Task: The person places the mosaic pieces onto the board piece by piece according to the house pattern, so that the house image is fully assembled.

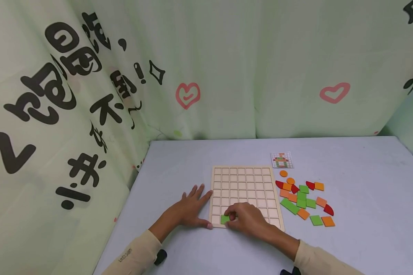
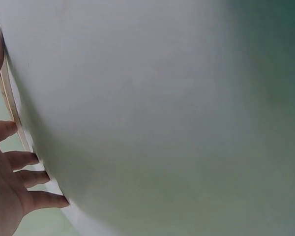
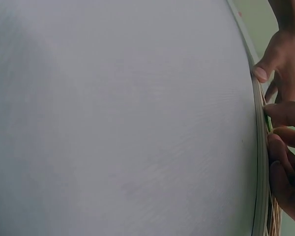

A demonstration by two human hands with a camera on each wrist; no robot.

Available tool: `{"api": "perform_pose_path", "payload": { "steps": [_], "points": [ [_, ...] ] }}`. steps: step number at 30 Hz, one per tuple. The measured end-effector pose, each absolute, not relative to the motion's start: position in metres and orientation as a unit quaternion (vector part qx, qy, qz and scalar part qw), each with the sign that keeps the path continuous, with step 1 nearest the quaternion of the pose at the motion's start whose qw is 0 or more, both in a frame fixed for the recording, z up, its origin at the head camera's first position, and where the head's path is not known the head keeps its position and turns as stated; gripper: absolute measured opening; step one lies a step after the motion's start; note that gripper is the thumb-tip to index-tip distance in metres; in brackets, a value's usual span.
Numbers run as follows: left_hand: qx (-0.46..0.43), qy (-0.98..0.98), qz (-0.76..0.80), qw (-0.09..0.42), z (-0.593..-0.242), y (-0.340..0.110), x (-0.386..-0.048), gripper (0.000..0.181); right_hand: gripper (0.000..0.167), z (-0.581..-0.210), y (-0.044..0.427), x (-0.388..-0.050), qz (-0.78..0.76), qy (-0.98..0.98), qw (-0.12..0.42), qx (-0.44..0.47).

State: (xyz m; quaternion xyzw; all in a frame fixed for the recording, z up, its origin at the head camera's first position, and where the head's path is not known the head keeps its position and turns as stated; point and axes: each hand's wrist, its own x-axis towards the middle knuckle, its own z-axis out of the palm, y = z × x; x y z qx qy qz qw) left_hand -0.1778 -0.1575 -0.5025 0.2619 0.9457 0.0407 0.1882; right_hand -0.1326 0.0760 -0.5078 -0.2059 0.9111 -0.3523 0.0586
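Observation:
A wooden grid board point(image 1: 242, 167) lies on the table. In its bottom row, second cell from the left, a green square point(image 1: 224, 219) is pinched by the thumb and fingers of my right hand point(image 1: 249, 220). My left hand point(image 1: 190, 211) is spread at the board's left side, thumb and forefinger touching the frame. The left wrist view has the left hand point(image 2: 7, 191) beside the board's edge point(image 2: 9, 96). Seen side-on in the right wrist view, the right hand point(image 3: 287, 169) bends its fingers at the board, near the left hand point(image 3: 289, 56).
Right of the board lie loose flat pieces: orange circles point(image 1: 283, 173), green squares point(image 1: 316, 220), orange squares point(image 1: 328, 221), a long green piece point(image 1: 289, 206) and red quarter-rounds point(image 1: 328, 209). A small pattern card point(image 1: 282, 160) lies behind them. A curtain point(image 1: 223, 68) stands behind the table point(image 1: 365, 172).

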Motion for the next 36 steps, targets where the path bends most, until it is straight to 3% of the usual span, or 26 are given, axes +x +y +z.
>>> {"api": "perform_pose_path", "payload": {
  "steps": [25,36],
  "points": [
    [0.268,0.945,0.053,0.182,-0.503,-0.160,-0.180,0.112,0.023,-0.505,0.077,-0.137,-0.349,0.907,0.066,-0.225],
    [0.266,0.944,0.054,0.188,-0.502,-0.158,-0.178,0.111,0.031,-0.506,0.103,-0.143,-0.400,0.861,0.135,-0.284]
  ]
}}
